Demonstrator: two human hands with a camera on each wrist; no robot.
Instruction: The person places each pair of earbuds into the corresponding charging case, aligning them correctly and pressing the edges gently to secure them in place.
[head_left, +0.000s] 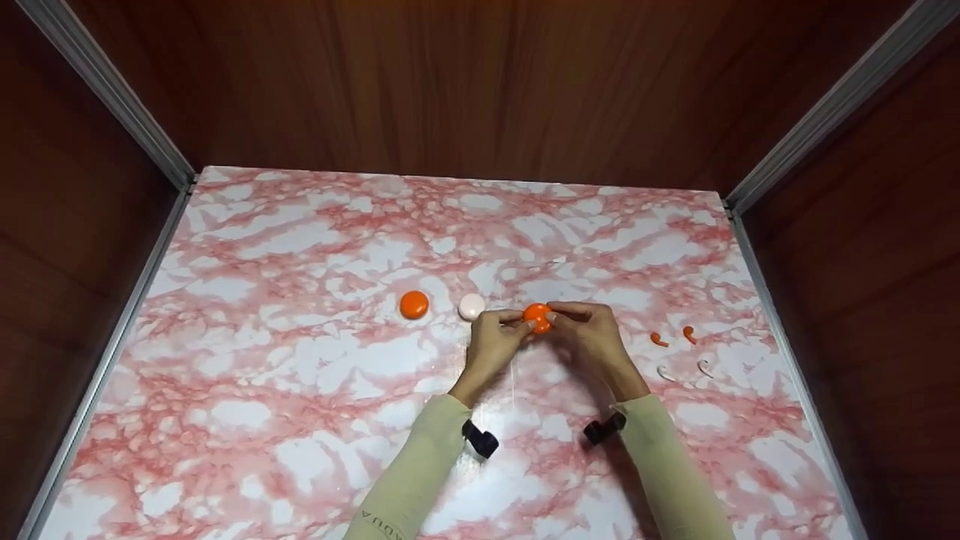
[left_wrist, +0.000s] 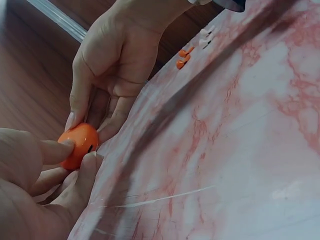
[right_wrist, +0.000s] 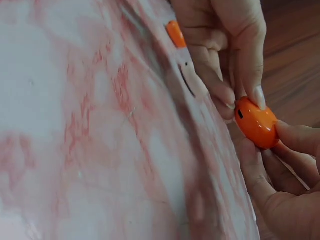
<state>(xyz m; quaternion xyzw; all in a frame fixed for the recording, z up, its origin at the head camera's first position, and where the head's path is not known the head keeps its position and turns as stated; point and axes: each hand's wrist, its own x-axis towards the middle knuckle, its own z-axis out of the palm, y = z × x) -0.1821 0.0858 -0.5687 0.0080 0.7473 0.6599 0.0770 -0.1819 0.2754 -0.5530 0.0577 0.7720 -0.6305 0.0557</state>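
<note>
Both hands hold a small round orange earbud case (head_left: 537, 318) just above the table, its black port slot (right_wrist: 240, 114) showing in the wrist views. My left hand (head_left: 493, 344) grips it from the left with thumb and fingers. From the right, my right hand (head_left: 595, 341) pinches the same case. The lid looks closed. Left of the hands, a white round case (head_left: 472, 306) lies close to the left fingers, and another orange case (head_left: 414, 304) sits farther left.
Two orange earbuds (head_left: 658, 340) and two white earbuds (head_left: 665, 373) lie on the table to the right of my right hand. Dark wood panels (head_left: 450, 90) wall in the pink-and-white marbled table (head_left: 300, 435) at the back and both sides.
</note>
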